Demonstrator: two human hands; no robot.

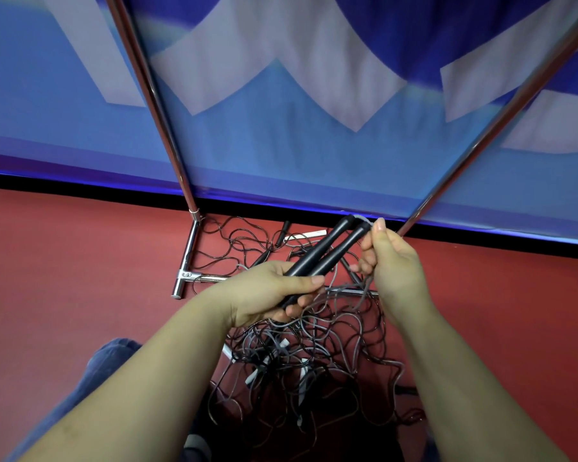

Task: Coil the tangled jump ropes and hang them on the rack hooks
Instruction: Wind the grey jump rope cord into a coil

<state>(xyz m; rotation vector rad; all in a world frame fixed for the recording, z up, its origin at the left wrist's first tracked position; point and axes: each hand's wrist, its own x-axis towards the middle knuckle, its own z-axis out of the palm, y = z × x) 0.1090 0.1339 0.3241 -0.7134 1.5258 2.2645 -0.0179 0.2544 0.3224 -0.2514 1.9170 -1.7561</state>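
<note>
From the head view, I have my left hand (274, 291) curled round two black jump-rope handles (327, 258), side by side and pointing up and away from me. My right hand (391, 261) pinches the grey cord (364, 220) just where it leaves the handle tips, thumb and forefinger closed on it. To do this step well, I judge I should keep the handles level together and draw the cord in even loops toward my left fingers, feeding slack slowly so it frees from the tangled ropes (314, 355) lying below both hands on the red floor (80, 261).

The rack's chrome base bar (211, 279) runs just beyond my left fingers; its slanted poles (154, 105) rise either side. Open room lies left of my left fingers. No hooks show here.
</note>
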